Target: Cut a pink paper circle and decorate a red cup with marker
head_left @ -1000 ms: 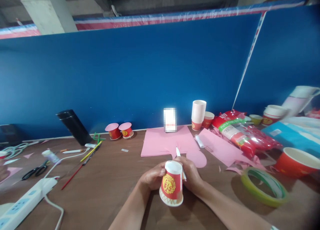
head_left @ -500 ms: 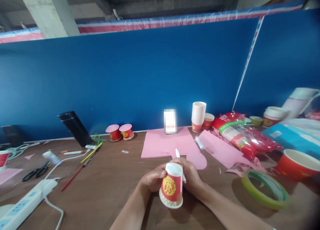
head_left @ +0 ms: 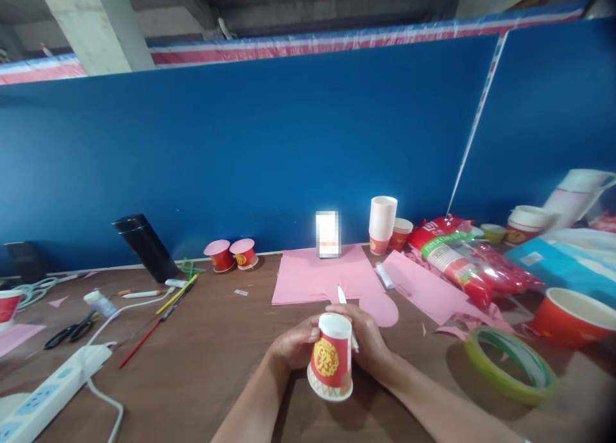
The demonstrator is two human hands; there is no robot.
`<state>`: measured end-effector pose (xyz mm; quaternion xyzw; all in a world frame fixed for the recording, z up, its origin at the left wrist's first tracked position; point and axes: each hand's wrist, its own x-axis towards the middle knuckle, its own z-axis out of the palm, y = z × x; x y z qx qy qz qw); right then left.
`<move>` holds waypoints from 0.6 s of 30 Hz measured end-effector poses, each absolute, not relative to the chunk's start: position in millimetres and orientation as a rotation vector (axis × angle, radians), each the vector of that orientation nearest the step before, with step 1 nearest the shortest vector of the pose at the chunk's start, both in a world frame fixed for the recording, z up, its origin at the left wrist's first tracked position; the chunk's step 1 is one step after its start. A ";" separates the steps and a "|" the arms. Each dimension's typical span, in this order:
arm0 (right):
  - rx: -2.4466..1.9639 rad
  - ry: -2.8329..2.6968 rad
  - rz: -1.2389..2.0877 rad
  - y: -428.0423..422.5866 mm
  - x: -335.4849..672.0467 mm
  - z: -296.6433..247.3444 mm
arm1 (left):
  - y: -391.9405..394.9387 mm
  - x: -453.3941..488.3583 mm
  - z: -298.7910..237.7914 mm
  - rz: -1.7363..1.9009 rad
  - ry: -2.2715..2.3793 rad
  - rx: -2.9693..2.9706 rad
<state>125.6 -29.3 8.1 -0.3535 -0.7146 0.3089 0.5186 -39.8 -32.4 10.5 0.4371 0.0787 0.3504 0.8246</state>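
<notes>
A red and white paper cup (head_left: 332, 356) with a gold emblem is upside down near the table's front, its rim toward me. My left hand (head_left: 299, 343) is closed on its left side, thumb against the upper edge. My right hand (head_left: 368, 334) curls around the cup's far right side, its fingertips partly hidden behind it. A slim white pen-like tool (head_left: 341, 295) sticks up out of my right hand, pointed end away from me. Just beyond lie a pink paper circle (head_left: 379, 309) and a stack of pink sheets (head_left: 301, 276).
On the right are a roll of yellow-green tape (head_left: 500, 385), a red cup (head_left: 572, 318) and a red plastic pack (head_left: 452, 257). Stacked cups (head_left: 383, 221) stand by the blue partition (head_left: 289, 141). To the left lie scissors (head_left: 70, 332), a power strip (head_left: 55, 388) and a black bottle (head_left: 147, 247).
</notes>
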 end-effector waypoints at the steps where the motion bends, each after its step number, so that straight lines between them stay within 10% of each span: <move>1: -0.824 -1.743 0.682 -27.4 127.3 5.1 | -32.3 -39.8 10.3 0.742 0.169 0.930; 18: -0.943 -1.592 0.940 -32.8 124.1 16.6 | -31.4 -41.1 8.0 0.714 0.170 0.925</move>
